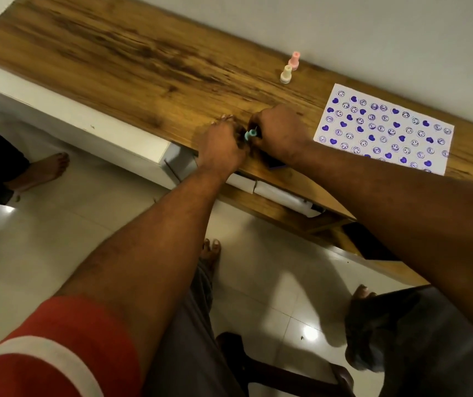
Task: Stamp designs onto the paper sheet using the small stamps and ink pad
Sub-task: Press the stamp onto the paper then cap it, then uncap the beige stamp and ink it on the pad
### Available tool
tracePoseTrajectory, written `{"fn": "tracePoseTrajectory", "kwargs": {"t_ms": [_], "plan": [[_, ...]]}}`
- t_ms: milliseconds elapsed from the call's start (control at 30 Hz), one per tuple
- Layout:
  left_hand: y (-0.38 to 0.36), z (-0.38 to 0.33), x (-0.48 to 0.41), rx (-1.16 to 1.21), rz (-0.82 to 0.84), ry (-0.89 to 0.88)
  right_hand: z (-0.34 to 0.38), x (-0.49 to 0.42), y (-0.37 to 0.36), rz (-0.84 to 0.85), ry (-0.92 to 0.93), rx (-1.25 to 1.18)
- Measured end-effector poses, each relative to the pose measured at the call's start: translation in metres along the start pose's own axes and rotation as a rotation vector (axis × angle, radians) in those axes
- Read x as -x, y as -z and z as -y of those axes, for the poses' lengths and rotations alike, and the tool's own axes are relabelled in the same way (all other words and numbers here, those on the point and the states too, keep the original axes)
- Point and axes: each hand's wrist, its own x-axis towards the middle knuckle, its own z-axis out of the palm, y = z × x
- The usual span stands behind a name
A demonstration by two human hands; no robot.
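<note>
Teal stamp [251,135]: tilted, caught between the two hands near the front edge of the surface [143,61], well apart from the sheet.
Right grip [281,133]: knuckles up, fingers curled in toward the teal stamp, apparently clamped on its narrow stem.
Left grip [221,141]: just beside the stamp, fingertips reaching forward onto the wood; cannot tell whether closed on anything, palm side hidden.
Ink pad [276,165]: only a dark purple corner showing under the right wrist, at the front edge; lid state hidden.
Paper sheet [384,127]: flat on the surface to the right, already crowded with purple hearts and smiley rings; little bare space left, so task judged near its end.
Spare stamps: pink stamp [295,61] and cream stamp [286,74], upright, close together near the wall.
Handling: stamp likely light, rigid plastic, smooth and easy to roll; best pinched at the waisted stem, face kept level.
Sheet handling: thin and light, prone to sliding or lifting with the stamp; worth steadying with a flat hand on a dry margin.
Risk: wet ink smearing under a dragged wrist.
</note>
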Motion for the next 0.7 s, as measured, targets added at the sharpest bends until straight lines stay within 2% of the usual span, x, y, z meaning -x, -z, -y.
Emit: {"fn": "tracePoseTrajectory", "kwargs": {"t_ms": [267,433,533,600,700], "plan": [[0.0,0.003,-0.002,-0.047,0.035,-0.016,0.018,-0.015,0.009,0.111,0.002,0.153],[-0.001,0.006,-0.006,-0.086,0.036,-0.03,0.015,-0.015,0.004,0.122,-0.061,0.013],[-0.002,0.008,-0.006,-0.105,-0.01,-0.032,0.001,-0.014,0.008,0.006,-0.11,-0.082],[-0.003,0.008,-0.006,-0.121,-0.079,-0.038,-0.015,-0.022,0.016,-0.141,-0.141,-0.022],[-0.002,0.009,-0.008,-0.088,-0.127,-0.012,-0.041,-0.043,0.032,-0.208,-0.213,0.119]]}}
